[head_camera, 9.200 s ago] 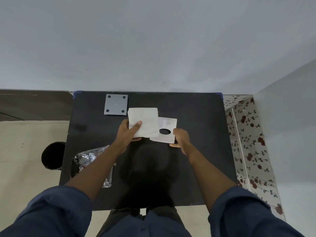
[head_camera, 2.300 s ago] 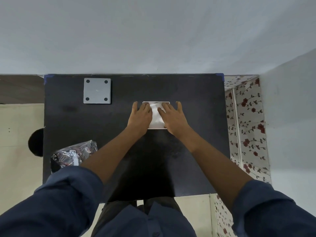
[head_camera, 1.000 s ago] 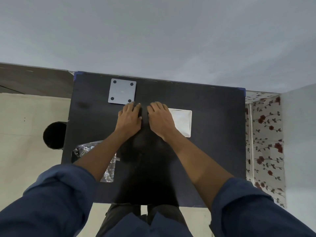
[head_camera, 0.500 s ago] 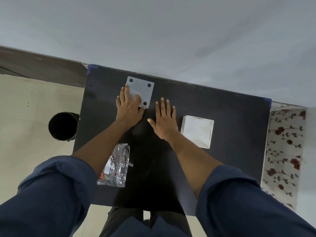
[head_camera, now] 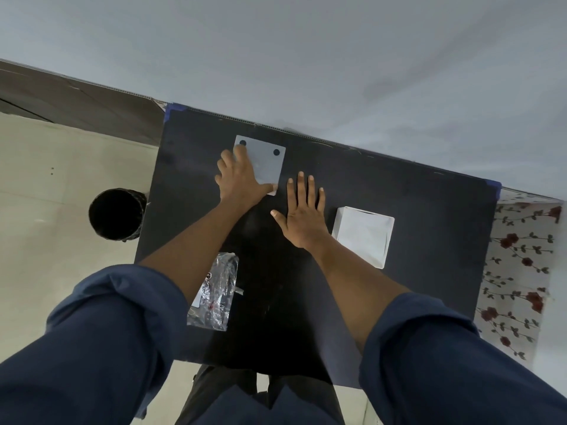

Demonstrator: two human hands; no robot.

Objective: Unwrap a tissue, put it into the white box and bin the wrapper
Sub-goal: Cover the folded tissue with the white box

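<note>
My left hand (head_camera: 242,176) lies flat, fingers spread, on a grey plate (head_camera: 265,162) near the far edge of the black table (head_camera: 429,210). My right hand (head_camera: 302,214) rests spread and empty on the tabletop beside the white box (head_camera: 363,236). The clear wrapper (head_camera: 216,291) lies near the table's left front. A black bin (head_camera: 116,214) stands on the pale floor (head_camera: 46,210); a grey wall (head_camera: 306,56) stands behind.

Black counter (head_camera: 399,210): left hand (head_camera: 241,179) flat on grey square plate (head_camera: 265,162); right hand (head_camera: 302,217) flat, fingers spread, on bare surface; white box (head_camera: 363,236) just right of it; crumpled clear wrapper (head_camera: 216,291) near front-left edge. Black bin (head_camera: 116,214) on floor, left.
</note>
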